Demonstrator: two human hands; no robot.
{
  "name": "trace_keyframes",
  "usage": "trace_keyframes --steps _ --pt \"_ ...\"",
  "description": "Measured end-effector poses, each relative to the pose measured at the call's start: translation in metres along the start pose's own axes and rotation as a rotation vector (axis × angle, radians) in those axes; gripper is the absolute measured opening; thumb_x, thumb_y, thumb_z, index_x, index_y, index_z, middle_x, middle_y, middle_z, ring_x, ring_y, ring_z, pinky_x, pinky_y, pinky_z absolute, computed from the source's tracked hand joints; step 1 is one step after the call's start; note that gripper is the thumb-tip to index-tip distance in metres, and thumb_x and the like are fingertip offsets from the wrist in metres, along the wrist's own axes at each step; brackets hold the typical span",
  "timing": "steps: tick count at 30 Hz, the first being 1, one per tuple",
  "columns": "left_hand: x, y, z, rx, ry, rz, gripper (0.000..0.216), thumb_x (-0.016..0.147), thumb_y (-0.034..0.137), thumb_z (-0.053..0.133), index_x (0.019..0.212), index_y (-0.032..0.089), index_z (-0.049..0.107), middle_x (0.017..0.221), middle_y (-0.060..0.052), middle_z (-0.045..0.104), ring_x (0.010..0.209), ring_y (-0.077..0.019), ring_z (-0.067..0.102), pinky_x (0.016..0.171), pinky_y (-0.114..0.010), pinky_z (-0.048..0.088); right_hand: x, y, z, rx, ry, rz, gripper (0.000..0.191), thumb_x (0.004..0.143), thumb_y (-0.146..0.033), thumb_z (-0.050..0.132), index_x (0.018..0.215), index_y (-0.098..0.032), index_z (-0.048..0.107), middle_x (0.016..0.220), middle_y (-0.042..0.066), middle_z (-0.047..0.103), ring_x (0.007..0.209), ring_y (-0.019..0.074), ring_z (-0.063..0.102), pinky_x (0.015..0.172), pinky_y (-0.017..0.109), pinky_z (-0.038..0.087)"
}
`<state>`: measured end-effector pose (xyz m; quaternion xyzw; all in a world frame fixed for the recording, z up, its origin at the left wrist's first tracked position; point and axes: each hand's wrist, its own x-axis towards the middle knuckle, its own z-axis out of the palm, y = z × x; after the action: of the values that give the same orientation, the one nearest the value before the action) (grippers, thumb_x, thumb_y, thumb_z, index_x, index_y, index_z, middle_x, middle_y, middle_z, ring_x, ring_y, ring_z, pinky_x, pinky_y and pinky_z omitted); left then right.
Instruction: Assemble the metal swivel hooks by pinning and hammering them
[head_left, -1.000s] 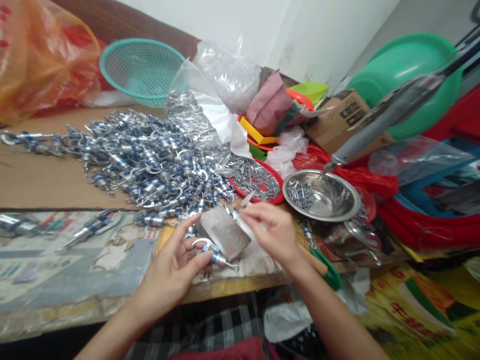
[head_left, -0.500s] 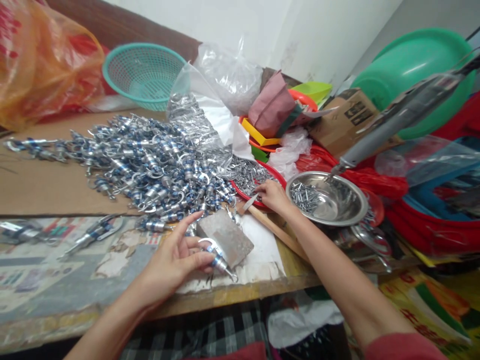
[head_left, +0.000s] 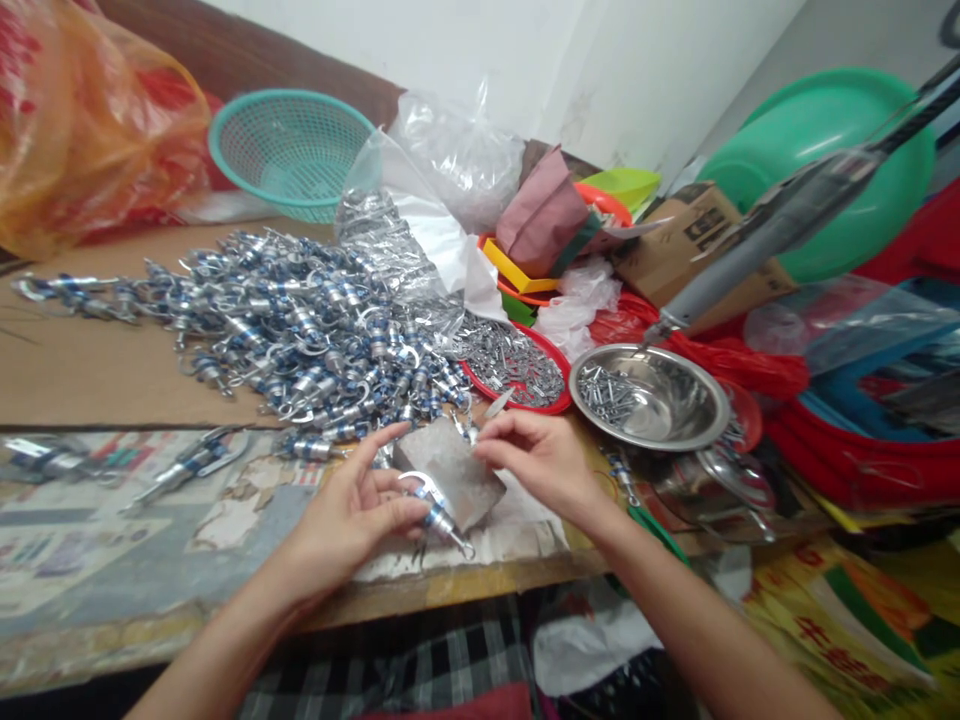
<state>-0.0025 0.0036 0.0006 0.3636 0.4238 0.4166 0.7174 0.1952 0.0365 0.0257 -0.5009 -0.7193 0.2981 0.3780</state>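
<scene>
My left hand (head_left: 360, 510) is closed in a pinch on a silver-and-blue metal fitting (head_left: 439, 515), which has a curved hook at one end and a small ring at the other. Under and beside the fitting lies a grey metal block (head_left: 450, 470). My right hand (head_left: 536, 455) hovers at the block's right side, thumb and fingertips pressed together. Whatever sits in that pinch is too small to make out. Behind it, a red dish (head_left: 568, 395) holds many small metal pins (head_left: 510, 360). A large pile of similar fittings (head_left: 300, 320) spreads to the left.
A steel bowl (head_left: 712, 410) with small metal parts stands to the right, below a hanging grey powered tool (head_left: 780, 230). Behind are a turquoise basket (head_left: 292, 145), a plastic bag (head_left: 461, 150) and a cardboard box (head_left: 682, 250). The table's front edge (head_left: 420, 590) runs close by.
My right hand has drawn back from the red dish to the metal block, fingers pinched. My left hand keeps its hold on the fitting, nearly unmoved.
</scene>
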Motion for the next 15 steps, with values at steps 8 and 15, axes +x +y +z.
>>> trace_keyframes --steps 8,15 --pt "0.001 -0.002 0.0 0.001 0.013 0.024 0.086 0.057 0.015 0.076 0.131 0.016 0.031 0.066 0.001 0.067 0.057 -0.0156 0.063 0.054 -0.028 0.053 -0.014 -0.012 0.027 -0.06 -0.062 -0.24 0.015 0.078 -0.008 0.057 0.072 -0.017 0.068 0.07 0.001 0.07 0.065 0.012 0.064 0.062 0.022 0.05" --pt "0.001 -0.003 0.0 -0.018 -0.012 0.049 0.085 0.058 0.014 0.074 0.131 0.014 0.031 0.067 0.0 0.068 0.053 -0.0129 0.06 0.052 -0.025 0.051 -0.032 -0.005 0.034 -0.307 -0.028 -0.706 0.019 0.085 -0.007 0.045 0.094 -0.01 0.061 0.085 0.011 0.071 0.077 0.0186 0.068 0.069 0.028 0.055"
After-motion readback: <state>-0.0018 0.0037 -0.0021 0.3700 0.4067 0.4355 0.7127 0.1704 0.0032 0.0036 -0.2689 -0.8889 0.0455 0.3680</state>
